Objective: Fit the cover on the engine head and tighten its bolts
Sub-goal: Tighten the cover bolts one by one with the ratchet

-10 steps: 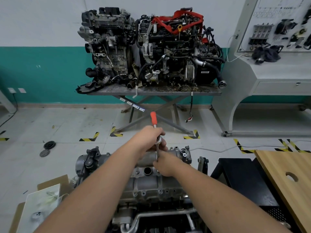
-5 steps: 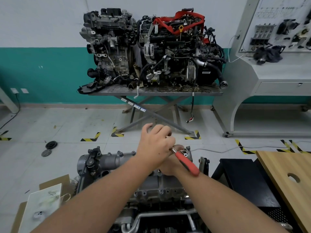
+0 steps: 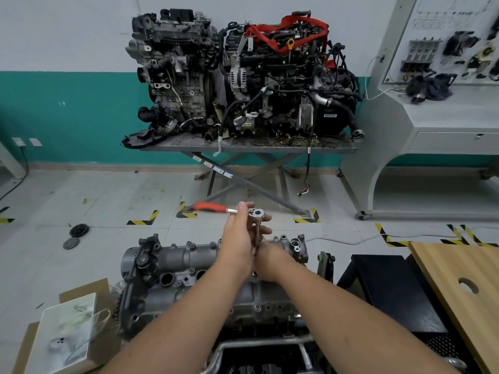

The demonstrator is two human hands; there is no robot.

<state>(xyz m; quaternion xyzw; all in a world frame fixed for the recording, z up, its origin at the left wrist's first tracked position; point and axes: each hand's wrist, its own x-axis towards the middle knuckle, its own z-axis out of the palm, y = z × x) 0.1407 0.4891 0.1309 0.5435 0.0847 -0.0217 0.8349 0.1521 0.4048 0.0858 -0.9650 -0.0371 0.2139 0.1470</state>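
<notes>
- The ratchet (image 3: 256, 213) now points its red handle left and away; half a second ago the handle lay to the right, and a second ago it stood straight ahead. It is sweeping round.
- The left hand (image 3: 239, 238) pinches the ratchet near its head, fingers curled about the shank.
- The right hand (image 3: 266, 261) grips low on the extension (image 3: 258, 232), steadying it on a bolt that its fingers hide.
- The cover (image 3: 189, 261) sits on the engine head (image 3: 256, 295), just below both hands.
- My reading: this bolt is being run down; whether it is tight cannot be told.
</notes>
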